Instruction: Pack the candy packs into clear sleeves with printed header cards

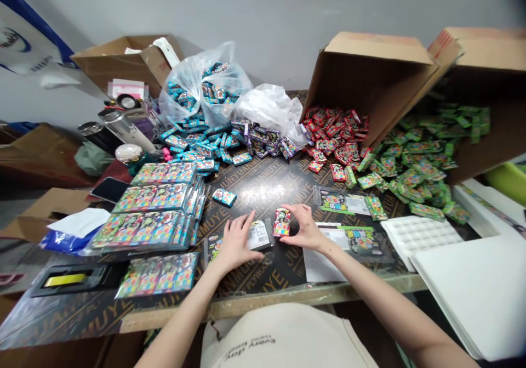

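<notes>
Several filled card sheets already lie stacked toward the worktop's left edge, while heaps of loose green packets wait at the far right. Near the front edge, the right hand pinches a red packet; the left hand presses flat on a clear sleeve.

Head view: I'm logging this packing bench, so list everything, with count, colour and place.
Blue packets: many, spilling from clear bag, far left.
Purple packets: heap, by white bag, far centre.
Red packets: heap, at tipped box mouth.
Green packets: heap, far right.
Boxes: two tipped, brown, far right.
Filled sleeves: stacks, multicolour, left.
White trays: several, right.
Phone: one, black, left.
Table: dark, printed.
Left hand: presses a flat sleeve.
Right hand: holds red packet upright.
</notes>
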A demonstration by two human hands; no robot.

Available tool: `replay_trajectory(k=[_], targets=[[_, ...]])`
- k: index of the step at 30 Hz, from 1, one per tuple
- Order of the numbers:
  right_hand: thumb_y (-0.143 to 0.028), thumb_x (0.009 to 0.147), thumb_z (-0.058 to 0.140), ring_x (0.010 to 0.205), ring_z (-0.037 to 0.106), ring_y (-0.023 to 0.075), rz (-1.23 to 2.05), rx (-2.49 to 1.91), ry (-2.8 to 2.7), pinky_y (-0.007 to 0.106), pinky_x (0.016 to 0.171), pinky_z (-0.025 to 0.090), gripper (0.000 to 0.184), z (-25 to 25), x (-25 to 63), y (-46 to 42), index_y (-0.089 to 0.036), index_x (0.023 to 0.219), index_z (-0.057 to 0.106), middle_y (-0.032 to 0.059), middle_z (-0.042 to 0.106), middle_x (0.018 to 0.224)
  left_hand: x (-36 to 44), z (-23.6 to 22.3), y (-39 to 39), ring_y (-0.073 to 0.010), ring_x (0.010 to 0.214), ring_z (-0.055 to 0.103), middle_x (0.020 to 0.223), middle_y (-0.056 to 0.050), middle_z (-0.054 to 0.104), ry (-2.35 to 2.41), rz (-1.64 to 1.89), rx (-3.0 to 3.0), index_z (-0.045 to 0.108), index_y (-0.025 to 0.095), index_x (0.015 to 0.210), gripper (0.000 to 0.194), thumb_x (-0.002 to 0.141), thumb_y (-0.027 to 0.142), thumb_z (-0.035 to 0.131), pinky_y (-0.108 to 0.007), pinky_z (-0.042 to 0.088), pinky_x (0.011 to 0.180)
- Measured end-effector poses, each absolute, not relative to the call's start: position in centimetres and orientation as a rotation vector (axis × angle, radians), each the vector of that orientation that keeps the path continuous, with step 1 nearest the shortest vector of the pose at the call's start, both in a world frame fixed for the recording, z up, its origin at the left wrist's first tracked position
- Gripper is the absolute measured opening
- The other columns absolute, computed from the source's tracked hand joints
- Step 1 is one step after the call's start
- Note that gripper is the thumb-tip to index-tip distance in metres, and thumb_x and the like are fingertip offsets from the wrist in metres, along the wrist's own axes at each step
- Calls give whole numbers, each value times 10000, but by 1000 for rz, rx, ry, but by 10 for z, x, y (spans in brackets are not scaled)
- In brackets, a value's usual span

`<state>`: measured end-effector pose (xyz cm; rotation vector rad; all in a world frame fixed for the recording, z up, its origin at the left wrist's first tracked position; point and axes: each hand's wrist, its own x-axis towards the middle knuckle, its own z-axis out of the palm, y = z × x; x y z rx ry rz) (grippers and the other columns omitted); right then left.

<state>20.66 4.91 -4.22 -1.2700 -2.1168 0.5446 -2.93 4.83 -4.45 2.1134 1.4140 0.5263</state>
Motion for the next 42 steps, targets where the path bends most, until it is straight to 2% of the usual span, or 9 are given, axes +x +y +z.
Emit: replay_trajectory(k=[6, 10, 13, 18, 25, 29, 33, 37, 42], targets=[[-436, 552, 719, 1124, 454, 270, 739, -1184, -2204, 449, 995, 164, 858, -64, 204, 48, -225, 1282, 321, 101, 488, 1241, -42, -55, 46, -264, 1095, 450, 1176, -88, 501, 1313, 446, 2300, 75, 217, 1388, 1062, 539, 321, 705, -476, 205, 1012], [-503, 534, 721, 1186, 405, 265, 887, -1123, -2192, 442, 1017, 141, 960, -59, 203, 48, -236, 1326, 250, 99, 441, 1296, -39, -50, 46, -262, 1119, 439, 1259, -95, 446, 1155, 480, 2278, 92, 231, 1383, 1040, 550, 320, 708, -455, 233, 1016], [-563, 515, 708, 1258, 299, 285, 720, -1257, -2081, 465, 1028, 78, 1056, -53, 198, 40, -213, 1359, 179, 126, 419, 1316, -37, -49, 49, -267, 1072, 479, 1208, -100, 482, 1237, 546, 2221, 132, 223, 1377, 995, 569, 357, 698, -443, 327, 955], [-488, 804, 481, 1222, 368, 186, 606, -1295, -2100, 424, 1044, 42, 735, -51, 203, 35, -245, 1382, 98, 60, 573, 1171, -25, -63, 61, -263, 1011, 528, 1113, -75, 538, 1341, 622, 2216, 134, 214, 1379, 964, 600, 423, 661, -424, 398, 893], [-316, 734, 527, 1301, 136, 325, -190, -2275, -1272, 511, 967, 152, 668, -45, 391, 86, -215, 1341, 268, 141, 233, 1415, -29, -90, 67, -289, 1015, 516, 1127, -110, 535, 1296, 463, 2464, 192, 192, 1364, 881, 629, 422, 619, -424, 408, 858], [-302, 667, 565, 1247, 229, 356, -157, -2440, -1306, 550, 943, 149, 693, -47, 469, 106, -221, 1312, 324, 141, 401, 1316, -32, -97, 67, -285, 1046, 490, 1158, -115, 508, 1263, 437, 2489, 183, 209, 1362, 832, 667, 416, 592, -429, 389, 874], [-368, 600, 630, 1122, 387, 348, -43, -2355, -1443, 550, 951, 148, 758, -44, 470, 118, -173, 1285, 369, 154, 544, 1127, -31, -98, 68, -285, 1057, 480, 1167, -106, 504, 1259, 463, 2454, 214, 237, 1352, 808, 667, 410, 604, -446, 377, 890], [-372, 599, 629, 1094, 426, 304, 55, -2082, -1395, 496, 961, 224, 788, -25, 428, 121, -171, 1297, 325, 148, 509, 1139, -21, -75, 62, -290, 1086, 465, 1188, -97, 505, 1272, 588, 2257, 324, 232, 1309, 801, 613, 430, 668, -492, 305, 963], [-480, 583, 652, 1038, 510, 212, 817, -1155, -1285, 350, 854, 414, 1002, -13, 299, 82, -290, 1362, 51, 77, 463, 1189, 27, -24, 48, -240, 1056, 527, 1126, -114, 580, 1189, 783, 1299, 516, 166, 1149, 509, 738, 465, 552, -405, 370, 934]])
